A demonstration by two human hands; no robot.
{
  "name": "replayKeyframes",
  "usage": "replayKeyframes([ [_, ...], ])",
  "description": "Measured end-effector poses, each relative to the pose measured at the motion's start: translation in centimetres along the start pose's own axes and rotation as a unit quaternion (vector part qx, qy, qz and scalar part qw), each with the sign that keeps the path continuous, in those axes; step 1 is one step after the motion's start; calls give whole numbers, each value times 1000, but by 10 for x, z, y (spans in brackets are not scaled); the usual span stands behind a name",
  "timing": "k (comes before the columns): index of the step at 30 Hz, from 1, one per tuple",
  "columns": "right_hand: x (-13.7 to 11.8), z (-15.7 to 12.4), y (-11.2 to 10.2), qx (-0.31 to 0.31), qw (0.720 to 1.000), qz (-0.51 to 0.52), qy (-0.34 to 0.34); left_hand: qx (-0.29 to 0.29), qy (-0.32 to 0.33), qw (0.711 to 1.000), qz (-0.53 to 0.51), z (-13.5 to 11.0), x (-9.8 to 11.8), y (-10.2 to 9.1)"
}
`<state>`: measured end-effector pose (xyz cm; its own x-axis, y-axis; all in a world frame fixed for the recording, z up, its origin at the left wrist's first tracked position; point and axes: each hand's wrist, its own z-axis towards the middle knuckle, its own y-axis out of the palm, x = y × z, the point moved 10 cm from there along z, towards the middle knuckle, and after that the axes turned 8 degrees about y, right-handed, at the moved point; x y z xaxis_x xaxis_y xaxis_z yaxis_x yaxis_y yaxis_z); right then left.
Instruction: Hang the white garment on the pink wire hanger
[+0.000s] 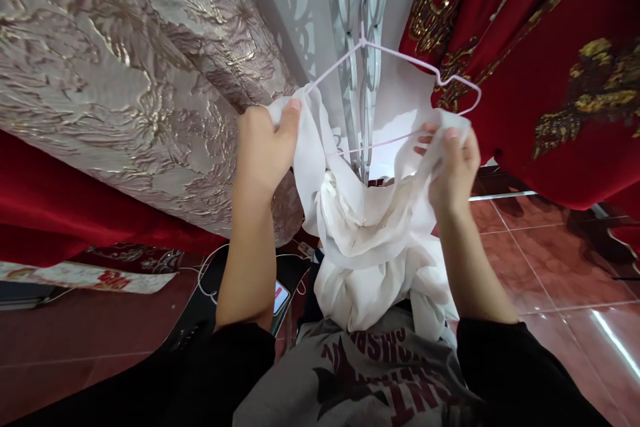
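A white garment (350, 250) hangs stretched between a person's two bare hands, its neckline spread wide and its lower folds bunched in front of a grey shirt (350, 387) with dark red lettering. The fingers of the left hand (263, 150) grasp the cloth at one shoulder, the thumb pressed on top, while those of the right hand (455, 170) grip the opposite shoulder. A pale pink hanger (404, 55) stands above the neckline; its left end disappears beneath the cloth near the left hand, and its right end juts clear of the fabric, just above the right hand. Behind it, white hangers (380, 7) cluster against a pale wall (285, 7). Embossed floral fabric (140, 73) in silvery pink fills the upper left, with red cloth (65, 203) below it; at right, red drapery (505, 80) carries gold decoration. Beyond the left forearm, a lit phone (281, 297) lies at the right edge of a dark surface (187, 320), and a white cable (201, 273) loops near the far edge. Reddish tiles cover the floor (545, 267), shiny under the light at right.
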<state>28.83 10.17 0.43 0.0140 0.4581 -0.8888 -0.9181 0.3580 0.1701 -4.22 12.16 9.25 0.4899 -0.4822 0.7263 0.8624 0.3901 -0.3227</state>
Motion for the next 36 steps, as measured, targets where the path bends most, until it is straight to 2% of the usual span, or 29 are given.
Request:
replayKeyframes([
  [3,11,39,-48,25,990,130,54,-21,32,992,121,5,11,-6],
  [5,6,65,-76,41,985,149,76,-16,45,989,137,7,14,-11],
  [6,3,77,-84,39,984,146,95,-16,50,988,142,8,15,-12],
  [8,-5,97,-88,2,982,127,137,-28,58,986,152,9,13,-11],
  [11,-17,113,-69,-103,975,94,175,-43,67,986,149,8,11,-9],
  [13,-27,114,-53,-162,970,66,171,-36,67,987,143,8,11,-9],
  [15,-38,107,-38,-194,968,38,155,-27,63,987,143,7,11,-9],
  [18,-58,86,-14,-212,969,6,130,-32,56,989,137,4,10,-4],
  [21,-68,55,22,-250,959,-9,130,-39,54,991,114,-1,7,2],
  [24,-57,31,46,-252,956,3,153,-19,70,992,100,-3,5,1],
  [26,-40,22,45,-214,965,-4,151,2,76,994,83,-4,2,-4],
  [28,-27,15,34,-167,979,-48,103,24,70,996,57,-3,-4,-10],
  [30,-27,6,16,-105,986,-127,-1,42,57,997,24,-2,-13,-15],
  [33,-48,-15,-7,23,960,-218,-176,56,37,996,-52,-3,-27,-16],
  [35,-58,-24,-4,43,946,-220,-236,72,37,991,-102,-10,-31,-14],
  [36,-58,-25,7,14,946,-212,-245,87,42,989,-116,-15,-31,-14],
])
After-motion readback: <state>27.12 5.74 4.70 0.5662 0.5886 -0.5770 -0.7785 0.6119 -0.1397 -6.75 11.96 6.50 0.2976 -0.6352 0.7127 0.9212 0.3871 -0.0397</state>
